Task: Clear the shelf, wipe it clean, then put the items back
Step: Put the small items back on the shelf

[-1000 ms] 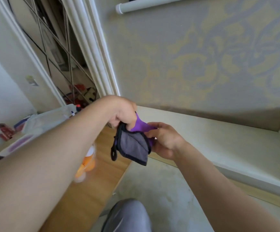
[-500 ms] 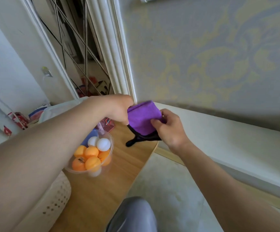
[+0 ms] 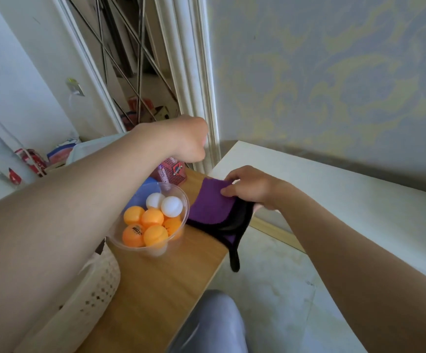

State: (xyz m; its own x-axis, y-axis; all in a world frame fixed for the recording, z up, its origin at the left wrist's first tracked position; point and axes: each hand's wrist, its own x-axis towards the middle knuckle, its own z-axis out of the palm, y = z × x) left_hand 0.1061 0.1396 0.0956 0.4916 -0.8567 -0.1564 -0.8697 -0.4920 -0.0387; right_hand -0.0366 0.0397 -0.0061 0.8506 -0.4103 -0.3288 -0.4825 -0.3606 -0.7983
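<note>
My right hand (image 3: 253,191) pinched the purple cloth (image 3: 210,207) with the black edge. The cloth lay over the right edge of the wooden table (image 3: 161,289), just left of the white shelf (image 3: 334,184), and its black loop hung down off the side. My left hand (image 3: 186,138) was up above the far end of the table with its fingers curled in and nothing in it that I could see, and just left of the cloth stood a clear bowl (image 3: 130,247) of orange and white ping-pong balls (image 3: 153,217).
</note>
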